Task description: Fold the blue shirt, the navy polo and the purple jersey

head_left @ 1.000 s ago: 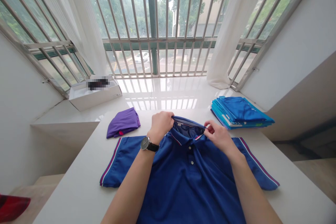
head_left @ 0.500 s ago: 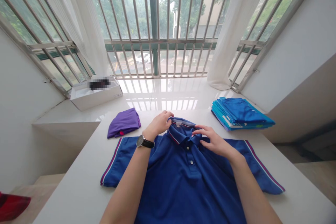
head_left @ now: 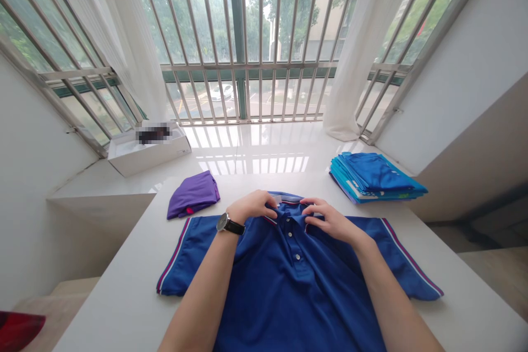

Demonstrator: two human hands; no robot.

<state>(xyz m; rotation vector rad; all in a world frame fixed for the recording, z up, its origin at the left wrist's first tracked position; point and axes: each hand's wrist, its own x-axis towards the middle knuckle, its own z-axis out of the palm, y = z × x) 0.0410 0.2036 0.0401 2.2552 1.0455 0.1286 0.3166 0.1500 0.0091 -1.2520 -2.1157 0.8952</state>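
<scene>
A blue polo shirt (head_left: pixel 284 297) lies front up on the white table, its sleeves spread to both sides and edged with red and white stripes. The collar (head_left: pixel 293 198) faces the window, and buttons run down the placket. My left hand (head_left: pixel 253 206), with a black-strapped watch (head_left: pixel 229 224) at the wrist, grips the collar's left side between thumb and fingers. On the collar's right side, my right hand (head_left: pixel 330 220) has its bent fingers closed on the fabric. The parts of the collar under my fingers are hidden.
A folded purple garment (head_left: pixel 193 194) lies at the table's back left. At the back right sits a stack of folded blue clothes (head_left: pixel 376 176). Beyond, a white box (head_left: pixel 150 155) stands on the sill before a barred window. Something red (head_left: pixel 20 330) shows at lower left.
My left hand has come down from the collar's back edge to its front left side. My right fingers have bent in on the collar, and the collar now sits flatter and more open.
</scene>
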